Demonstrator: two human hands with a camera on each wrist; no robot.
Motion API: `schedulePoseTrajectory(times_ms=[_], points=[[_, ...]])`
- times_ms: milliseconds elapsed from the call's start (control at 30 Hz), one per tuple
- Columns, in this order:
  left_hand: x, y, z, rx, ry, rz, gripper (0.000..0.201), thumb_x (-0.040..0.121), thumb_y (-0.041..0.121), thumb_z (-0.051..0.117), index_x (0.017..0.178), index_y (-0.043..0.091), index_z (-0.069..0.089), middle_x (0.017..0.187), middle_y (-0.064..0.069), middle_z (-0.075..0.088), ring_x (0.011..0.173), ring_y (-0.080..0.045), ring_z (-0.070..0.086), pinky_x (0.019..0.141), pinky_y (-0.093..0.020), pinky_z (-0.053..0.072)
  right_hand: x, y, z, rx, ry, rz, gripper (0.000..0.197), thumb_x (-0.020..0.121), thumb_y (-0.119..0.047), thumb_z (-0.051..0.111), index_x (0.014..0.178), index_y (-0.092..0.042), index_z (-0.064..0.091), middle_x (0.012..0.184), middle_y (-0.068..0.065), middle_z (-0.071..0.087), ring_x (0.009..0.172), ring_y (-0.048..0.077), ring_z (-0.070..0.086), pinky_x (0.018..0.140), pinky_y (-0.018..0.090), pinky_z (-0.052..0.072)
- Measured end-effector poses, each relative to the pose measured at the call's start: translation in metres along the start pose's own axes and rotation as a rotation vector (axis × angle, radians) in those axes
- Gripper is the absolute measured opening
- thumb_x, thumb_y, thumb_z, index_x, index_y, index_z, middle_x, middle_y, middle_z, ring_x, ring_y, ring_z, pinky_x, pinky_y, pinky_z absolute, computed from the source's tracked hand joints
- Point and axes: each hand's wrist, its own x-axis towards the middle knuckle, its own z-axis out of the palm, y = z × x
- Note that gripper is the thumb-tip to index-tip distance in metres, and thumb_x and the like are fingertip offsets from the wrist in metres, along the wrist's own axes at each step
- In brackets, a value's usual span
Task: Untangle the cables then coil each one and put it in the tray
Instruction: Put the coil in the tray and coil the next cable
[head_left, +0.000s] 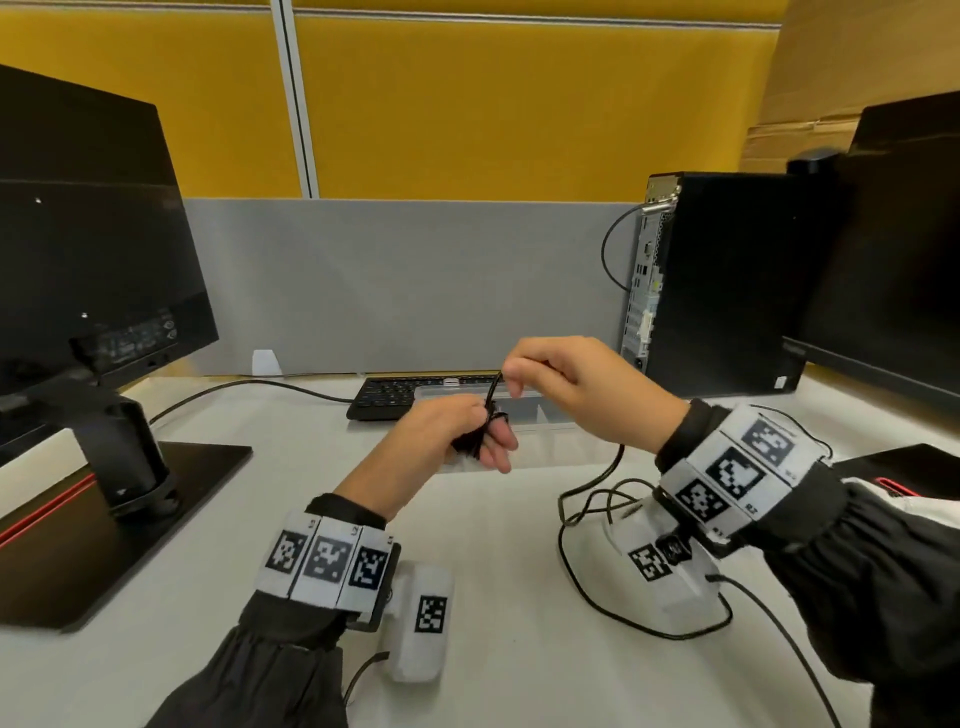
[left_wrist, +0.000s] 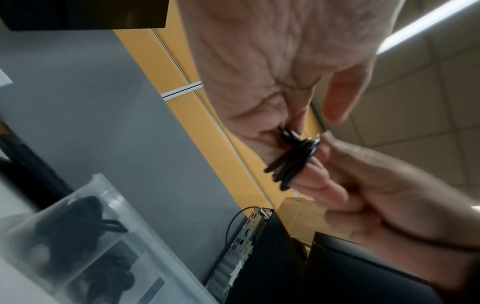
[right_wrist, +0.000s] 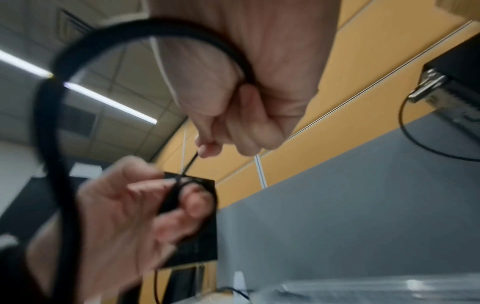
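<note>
While my left hand (head_left: 447, 434) holds a small coil of thin black cable (head_left: 475, 441) wound around its fingers, my right hand (head_left: 561, 382) pinches the cable's free run above it; the slack trails onto the white desk (head_left: 493, 571), before the clear plastic tray (head_left: 540, 410).

Bright ceiling strips, blurred wrist views

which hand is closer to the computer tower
Right. The right hand is raised just left of the computer tower; the left hand sits lower and farther left, holding the coiled cable.
</note>
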Motion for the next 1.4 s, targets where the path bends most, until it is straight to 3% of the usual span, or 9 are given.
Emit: schedulePoseTrajectory(times_ms=[200, 400, 633, 767, 867, 967, 1067, 1233, 1400], points=[[-0.005, -0.02, -0.028, 0.698, 0.271, 0.114, 0.031, 0.099, 0.022, 0.038, 0.073, 0.016, 0.054, 0.068, 0.001, 0.058, 0.067, -0.011, 0.056, 0.064, -0.022, 0.04, -0.016, 0.014, -0.006, 0.071, -0.221, 0.17, 0.025, 0.1, -0.024, 0.039, 0.081, -0.021, 0.055, 0.044, -0.017, 0.046, 0.041, 0.002, 0.039, 0.045, 0.011, 0.033], [-0.007, -0.022, -0.064, 0.777, 0.674, -0.07, 0.03, 0.1, 0.019, 0.03, 0.084, 0.009, 0.052, 0.078, -0.009, 0.058, 0.077, -0.023, 0.052, 0.072, -0.032, 0.036, -0.045, 0.055, -0.032, 0.108, -0.47, 0.492, 0.027, 0.101, -0.023, 0.033, 0.081, -0.014, 0.049, 0.059, -0.007, 0.036, 0.049, 0.006, 0.034, 0.048, 0.013, 0.034], [-0.016, -0.019, -0.087, 0.652, 0.975, -0.131, 0.033, 0.1, 0.017, 0.028, 0.087, 0.004, 0.056, 0.089, -0.023, 0.063, 0.09, -0.035, 0.056, 0.085, -0.043, 0.04, -0.076, 0.124, -0.091, -0.595, 0.095, 0.761, 0.018, 0.1, -0.02, 0.032, 0.091, -0.025, 0.047, 0.086, 0.011, 0.054, 0.084, 0.032, 0.056, 0.079, 0.043, 0.047], [-0.007, -0.025, -0.079, 0.527, 0.887, -0.197, 0.037, 0.101, 0.02, 0.028, 0.087, 0.003, 0.057, 0.074, -0.013, 0.062, 0.084, -0.032, 0.06, 0.089, -0.043, 0.044, -0.062, 0.12, -0.08, -0.614, 0.085, 0.756, 0.047, 0.097, -0.027, 0.044, 0.141, -0.021, 0.031, 0.123, 0.019, 0.051, 0.11, 0.037, 0.049, 0.094, 0.05, 0.043], [-0.004, -0.026, -0.059, 0.421, 0.701, -0.121, 0.037, 0.102, 0.022, 0.03, 0.08, 0.006, 0.056, 0.064, -0.005, 0.057, 0.066, -0.017, 0.055, 0.072, -0.031, 0.043, -0.045, 0.077, -0.053, -0.621, -0.021, 0.555, 0.086, 0.087, -0.044, 0.058, 0.149, -0.028, 0.001, 0.148, 0.007, 0.027, 0.135, 0.031, 0.026, 0.105, 0.053, 0.027], [-0.005, -0.019, -0.038, 0.299, 0.465, 0.009, 0.039, 0.101, 0.017, 0.032, 0.072, 0.008, 0.057, 0.061, -0.003, 0.059, 0.054, -0.006, 0.054, 0.059, -0.018, 0.044, -0.031, 0.024, -0.015, -0.401, -0.087, 0.336, 0.09, 0.086, -0.056, 0.049, 0.148, -0.03, -0.011, 0.153, -0.001, 0.019, 0.14, 0.021, 0.017, 0.111, 0.051, 0.016], [-0.009, -0.01, -0.023, 0.027, 0.291, 0.049, 0.039, 0.1, 0.015, 0.032, 0.071, 0.008, 0.057, 0.06, 0.0, 0.059, 0.052, -0.005, 0.053, 0.055, -0.015, 0.044, -0.024, 0.001, 0.024, -0.25, -0.151, 0.249, 0.068, 0.095, -0.05, 0.037, 0.149, -0.03, 0.002, 0.149, -0.004, 0.029, 0.138, 0.015, 0.02, 0.114, 0.045, 0.014], [-0.013, 0.004, -0.002, -0.497, 0.165, 0.054, 0.027, 0.084, 0.024, 0.043, 0.073, 0.005, 0.058, 0.063, 0.0, 0.059, 0.052, -0.009, 0.051, 0.054, -0.016, 0.045, -0.013, 0.015, 0.048, -0.077, 0.232, 0.133, 0.028, 0.101, -0.024, 0.033, 0.12, -0.018, 0.053, 0.108, 0.003, 0.058, 0.102, 0.021, 0.054, 0.092, 0.041, 0.042], [-0.006, -0.002, 0.0, -0.715, 0.307, 0.154, 0.028, 0.088, 0.013, 0.044, 0.093, -0.002, 0.067, 0.098, -0.014, 0.071, 0.092, -0.021, 0.069, 0.08, -0.024, 0.055, -0.021, 0.004, 0.071, -0.056, -0.41, 0.135, 0.033, 0.102, -0.03, 0.03, 0.123, -0.018, 0.052, 0.12, 0.005, 0.061, 0.107, 0.022, 0.057, 0.09, 0.032, 0.044]])
